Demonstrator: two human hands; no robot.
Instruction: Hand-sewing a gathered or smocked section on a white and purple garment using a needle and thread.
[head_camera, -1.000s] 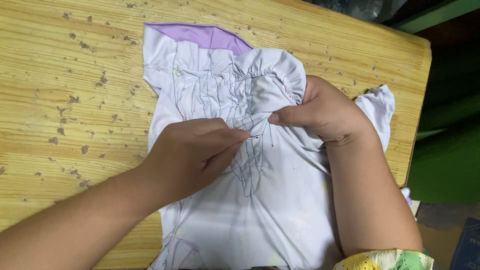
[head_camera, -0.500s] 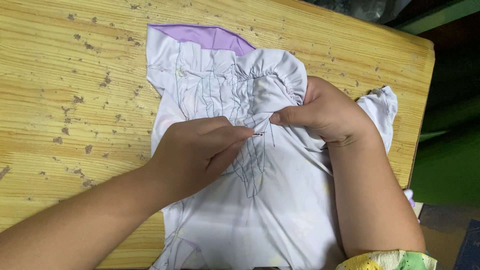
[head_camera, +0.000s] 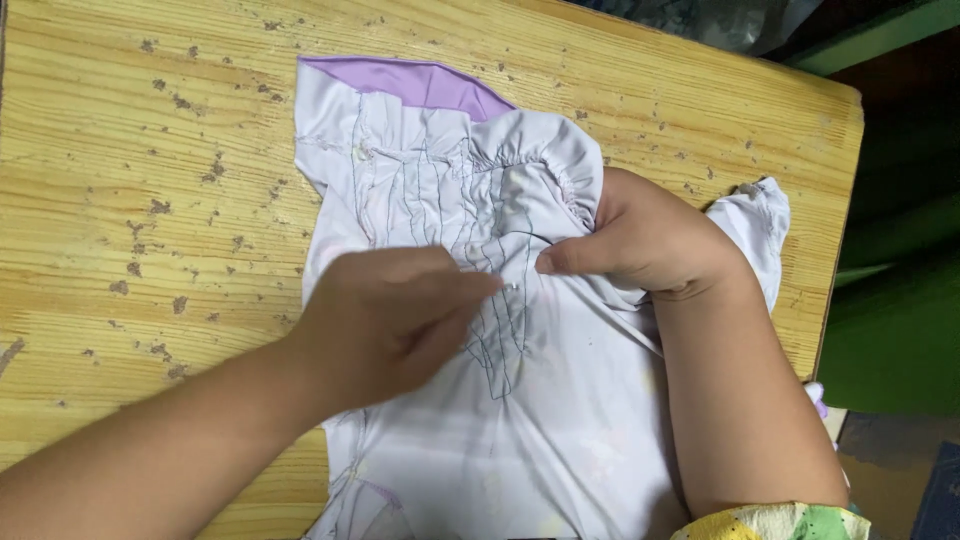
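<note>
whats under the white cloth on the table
The white cloth lies on a worn wooden table, with a purple layer showing at its top edge. The right hand grips a bunched fold; anything else beneath is covered.

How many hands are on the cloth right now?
2. The left hand is over the middle of the white cloth, fingers pinched. The right hand grips the gathered fold at its right.

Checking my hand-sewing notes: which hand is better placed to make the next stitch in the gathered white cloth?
Probably the left hand: its pinched fingertips hold a small needle at the stitched lines, while the right hand grips the bunched white cloth.
</note>
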